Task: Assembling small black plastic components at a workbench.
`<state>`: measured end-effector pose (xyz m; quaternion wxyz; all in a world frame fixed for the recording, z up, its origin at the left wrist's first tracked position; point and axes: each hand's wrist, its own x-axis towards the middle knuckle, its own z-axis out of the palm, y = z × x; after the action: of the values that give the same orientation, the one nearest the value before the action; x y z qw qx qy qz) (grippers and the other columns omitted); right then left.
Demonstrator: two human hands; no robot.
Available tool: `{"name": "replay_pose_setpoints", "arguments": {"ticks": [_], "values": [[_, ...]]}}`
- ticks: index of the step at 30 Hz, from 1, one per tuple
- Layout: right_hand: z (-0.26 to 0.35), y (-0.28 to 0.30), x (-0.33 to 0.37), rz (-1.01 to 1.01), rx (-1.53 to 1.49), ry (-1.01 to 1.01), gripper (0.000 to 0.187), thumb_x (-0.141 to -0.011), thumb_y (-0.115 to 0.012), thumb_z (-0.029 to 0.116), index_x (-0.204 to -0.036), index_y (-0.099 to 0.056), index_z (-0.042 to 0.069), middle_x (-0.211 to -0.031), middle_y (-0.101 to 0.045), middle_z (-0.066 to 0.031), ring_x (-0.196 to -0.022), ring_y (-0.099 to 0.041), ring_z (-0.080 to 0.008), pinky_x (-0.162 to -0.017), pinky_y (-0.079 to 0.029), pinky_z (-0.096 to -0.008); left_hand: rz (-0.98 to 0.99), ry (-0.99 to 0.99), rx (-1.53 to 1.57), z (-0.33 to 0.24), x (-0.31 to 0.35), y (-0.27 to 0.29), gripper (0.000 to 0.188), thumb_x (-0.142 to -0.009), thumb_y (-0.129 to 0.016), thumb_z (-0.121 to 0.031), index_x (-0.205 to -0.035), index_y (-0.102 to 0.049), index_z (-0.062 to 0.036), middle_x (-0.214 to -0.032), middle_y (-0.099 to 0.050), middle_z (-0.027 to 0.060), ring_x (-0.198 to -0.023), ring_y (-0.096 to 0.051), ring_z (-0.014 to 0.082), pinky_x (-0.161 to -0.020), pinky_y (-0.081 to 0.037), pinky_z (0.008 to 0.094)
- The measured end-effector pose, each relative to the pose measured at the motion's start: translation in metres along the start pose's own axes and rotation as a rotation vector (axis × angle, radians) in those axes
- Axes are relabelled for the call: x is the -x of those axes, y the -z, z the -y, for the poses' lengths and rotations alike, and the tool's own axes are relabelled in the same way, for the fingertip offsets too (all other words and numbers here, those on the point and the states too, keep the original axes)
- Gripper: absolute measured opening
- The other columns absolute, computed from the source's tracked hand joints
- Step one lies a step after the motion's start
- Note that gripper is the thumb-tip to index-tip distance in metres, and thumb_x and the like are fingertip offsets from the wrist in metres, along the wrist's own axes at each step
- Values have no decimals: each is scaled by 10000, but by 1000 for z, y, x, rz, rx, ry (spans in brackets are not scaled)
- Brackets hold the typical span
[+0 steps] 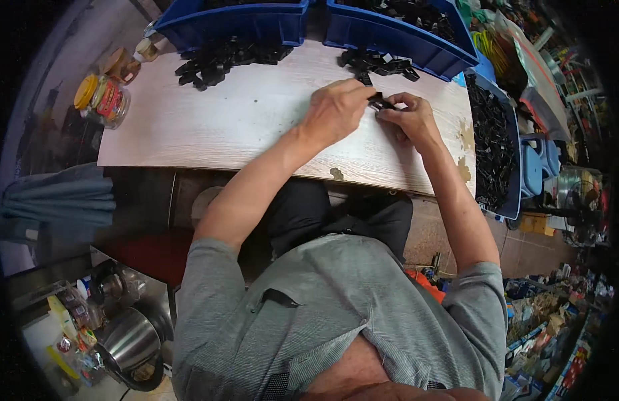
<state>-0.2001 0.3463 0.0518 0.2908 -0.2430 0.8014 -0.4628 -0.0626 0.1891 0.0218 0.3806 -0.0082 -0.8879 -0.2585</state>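
Above the right part of the white wood-grain table (209, 127), my two hands meet over a small black plastic part (379, 102). The fingertips of my left hand (337, 110) close on its left end. My right hand (413, 120) pinches the other end between thumb and fingers. Fingers partly hide the part, so its exact shape cannot be made out. Just beyond my hands lies a small pile of similar black parts (389, 65). A larger pile of black parts (222, 61) is at the far left of the table.
Two blue bins (239, 25) (396, 41) with black parts stand along the far edge. Another blue bin (515, 180), full of black parts, sits beyond the right edge. A yellow-lidded jar (109, 103) is at the left edge. A steel kettle (130, 339) stands lower left.
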Motion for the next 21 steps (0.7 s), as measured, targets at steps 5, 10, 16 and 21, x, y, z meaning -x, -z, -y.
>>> {"name": "replay_pose_setpoints", "arguments": {"ticks": [5,10,16,21], "values": [[0,-6,5,19,12,36,254,-795,-819,96,-1013,-714,18,-693,-651,-14,-498,-539,-87,-423,-413,-265,141,-70,7,3,-7,-15,230,-885,-661,-33,-1102,-734,-60,-996,-726,112,-887,-716,301,-763,-593,392],[2,-5,8,33,-7,1,263,-808,-815,98,-1040,-719,18,-687,-640,-22,-486,-518,-80,-413,-395,-262,191,-112,-3,6,-10,-19,240,-882,-646,-5,-1100,-728,-65,-1016,-719,102,-887,-714,296,-757,-592,384],[-4,-6,5,70,5,25,280,-821,-803,96,-1068,-696,16,-660,-610,-4,-455,-450,-62,-413,-329,-239,247,-141,-42,2,-1,-13,305,-873,-635,11,-1165,-690,-61,-1064,-707,92,-905,-704,275,-770,-588,371],[0,-6,5,42,81,36,304,-798,-839,148,-1037,-712,9,-678,-628,-24,-494,-530,-104,-428,-417,-275,178,-193,-104,-2,6,-10,318,-886,-625,-9,-1199,-668,-38,-1080,-703,90,-943,-695,272,-808,-577,388]]}}
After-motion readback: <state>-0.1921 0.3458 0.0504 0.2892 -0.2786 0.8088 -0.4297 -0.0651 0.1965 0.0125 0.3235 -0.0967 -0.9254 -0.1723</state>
